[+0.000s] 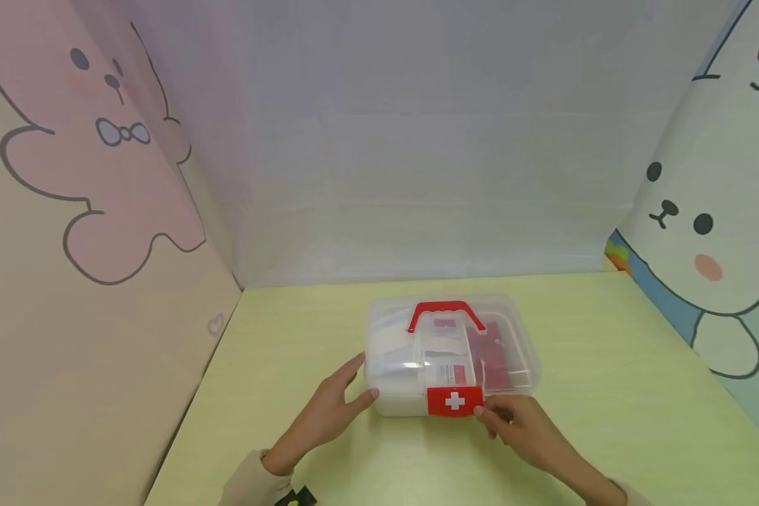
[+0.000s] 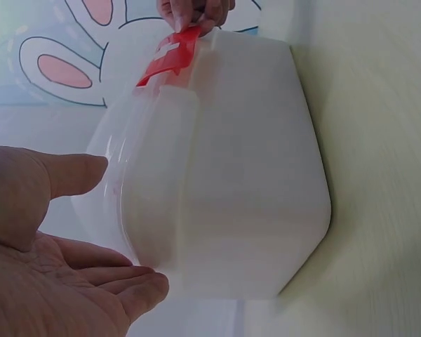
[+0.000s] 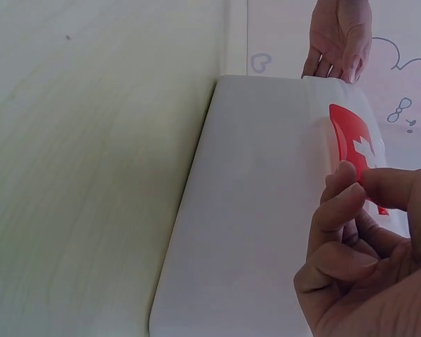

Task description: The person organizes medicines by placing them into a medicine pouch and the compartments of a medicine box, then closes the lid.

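A translucent plastic first-aid box (image 1: 452, 355) with rounded corners and a red arched handle (image 1: 445, 314) sits on the smooth pale-green table (image 1: 607, 393), long axis left to right. The left hand (image 1: 329, 414), fingers straight, braces its left end. The right hand (image 1: 521, 425) pinches the glossy red cross latch (image 1: 454, 401) facing the person.

Bare hands, beige sleeves

Left hand (image 1: 325, 414) and right hand (image 1: 523, 427) wear no gloves; pale beige cuffs at 6 o'clock.
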`<state>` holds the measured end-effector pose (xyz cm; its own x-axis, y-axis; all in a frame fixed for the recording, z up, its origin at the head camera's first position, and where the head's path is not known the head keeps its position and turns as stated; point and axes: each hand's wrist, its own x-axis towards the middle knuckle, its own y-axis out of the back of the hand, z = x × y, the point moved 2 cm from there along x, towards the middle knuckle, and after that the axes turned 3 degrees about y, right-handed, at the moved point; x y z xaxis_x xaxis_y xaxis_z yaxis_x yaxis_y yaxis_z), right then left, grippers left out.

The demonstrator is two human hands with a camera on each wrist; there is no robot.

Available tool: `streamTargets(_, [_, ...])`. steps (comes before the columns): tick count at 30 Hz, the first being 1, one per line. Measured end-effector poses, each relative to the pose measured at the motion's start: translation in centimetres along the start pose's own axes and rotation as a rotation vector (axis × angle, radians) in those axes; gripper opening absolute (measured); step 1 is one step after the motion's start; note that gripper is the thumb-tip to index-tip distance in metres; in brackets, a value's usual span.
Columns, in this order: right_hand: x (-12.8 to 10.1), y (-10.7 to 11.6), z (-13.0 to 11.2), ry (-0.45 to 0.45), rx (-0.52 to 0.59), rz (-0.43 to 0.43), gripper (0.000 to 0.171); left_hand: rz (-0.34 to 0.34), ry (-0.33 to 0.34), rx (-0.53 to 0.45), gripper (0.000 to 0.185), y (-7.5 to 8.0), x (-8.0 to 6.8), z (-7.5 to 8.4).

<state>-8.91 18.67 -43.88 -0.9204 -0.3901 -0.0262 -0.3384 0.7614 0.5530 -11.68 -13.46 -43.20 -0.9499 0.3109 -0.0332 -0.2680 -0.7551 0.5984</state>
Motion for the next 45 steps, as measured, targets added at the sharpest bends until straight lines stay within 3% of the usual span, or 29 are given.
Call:
streamTargets(16, [0.0, -0.2, 0.3, -0.002, 0.024, 0.000, 0.024, -0.035, -0.008, -0.086, 0.075, -0.5, -0.2, -0.3])
streamTargets(21, [-0.7, 0.0, -0.6, 0.054, -0.022, 0.029, 0.017, -0.024, 0.012, -0.114, 0.075, -0.7, -0.3, -0.3])
streamTargets(25, [-1.5, 0.5, -2.0, 0.199, -0.111, 0.219, 0.006, 0.017, 0.026, -0.134, 0.073, -0.9, -0.2, -0.4])
streamTargets(29, [-1.5, 1.7, -2.3, 0.374, -0.210, 0.540, 0.022, 0.049, 0.039, -0.144, 0.078, -1.2, 0.0, -0.6])
streamTargets(32, [-1.2, 2.6, -1.6, 0.417, -0.253, 0.687, 0.032, 0.063, 0.051, -0.144, 0.083, -1.3, 0.1, -0.7])
streamTargets(35, [-0.8, 3.1, -0.7, 0.306, -0.270, 0.678, 0.052, 0.075, 0.051, -0.150, 0.086, -1.3, 0.2, -0.6])
streamTargets(40, [-0.2, 3.2, 0.4, 0.030, -0.207, 0.476, 0.087, 0.080, 0.017, -0.161, 0.089, -1.3, 0.4, -0.3])
streamTargets(43, [-0.1, 3.2, 0.9, -0.052, -0.172, 0.390, 0.094, 0.081, 0.003, -0.156, 0.090, -1.4, 0.5, -0.3])
streamTargets(45, [0.0, 3.2, 1.1, -0.055, -0.181, 0.370, 0.094, 0.089, -0.005, -0.157, 0.089, -1.3, 0.5, -0.3])
